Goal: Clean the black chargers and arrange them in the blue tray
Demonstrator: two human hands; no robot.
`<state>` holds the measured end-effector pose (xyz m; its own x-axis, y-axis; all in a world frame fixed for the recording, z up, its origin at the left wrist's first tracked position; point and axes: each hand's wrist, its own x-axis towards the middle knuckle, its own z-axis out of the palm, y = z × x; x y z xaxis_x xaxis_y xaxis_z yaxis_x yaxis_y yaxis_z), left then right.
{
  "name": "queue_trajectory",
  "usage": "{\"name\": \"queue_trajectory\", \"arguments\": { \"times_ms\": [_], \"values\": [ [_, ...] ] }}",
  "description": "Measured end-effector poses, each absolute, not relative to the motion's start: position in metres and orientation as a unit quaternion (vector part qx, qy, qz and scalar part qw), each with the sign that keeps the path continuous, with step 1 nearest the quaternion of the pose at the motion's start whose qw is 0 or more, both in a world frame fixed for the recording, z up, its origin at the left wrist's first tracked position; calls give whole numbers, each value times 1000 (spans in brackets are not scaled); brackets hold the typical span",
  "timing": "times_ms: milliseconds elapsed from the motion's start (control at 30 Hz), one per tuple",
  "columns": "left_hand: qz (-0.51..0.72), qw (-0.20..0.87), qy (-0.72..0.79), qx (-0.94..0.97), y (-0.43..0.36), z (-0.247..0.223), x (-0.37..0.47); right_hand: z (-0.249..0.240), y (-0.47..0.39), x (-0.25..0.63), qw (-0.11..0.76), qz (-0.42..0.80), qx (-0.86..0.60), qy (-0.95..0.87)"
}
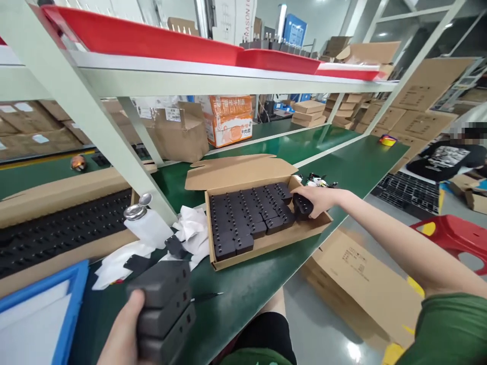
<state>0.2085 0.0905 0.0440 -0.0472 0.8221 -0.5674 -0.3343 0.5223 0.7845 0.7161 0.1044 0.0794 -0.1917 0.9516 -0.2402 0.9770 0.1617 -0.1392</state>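
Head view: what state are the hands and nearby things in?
Bare left hand: gripping three stacked dark rectangular blocks.
Bare right hand: gripping a black rectangular block.
Shallow brown cardboard box: open, partly filled.
Long brown cardboard box: open, holding black pieces.
White bottle with metal top: lid apparently raised.
White sheets: crumpled.

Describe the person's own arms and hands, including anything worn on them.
The right hand is ungloved, with no watch or bracelet visible at the wrist. The right forearm is bare below a short, plain green sleeve. The left hand shows no glove; its sleeve is out of view.
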Motion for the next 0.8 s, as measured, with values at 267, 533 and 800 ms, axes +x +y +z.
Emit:
{"name": "queue_trajectory", "arguments": {
  "times_ms": [267,533,800],
  "values": [
    [383,604,458,527,127,73,298,42,116,720,10,-189,598,779],
    [276,521,350,728,162,75,383,85,83,614,-191,-206,606,744],
    [150,342,397,838,175,73,440,66,76,646,-232,-223,658,681]
  ]
}}
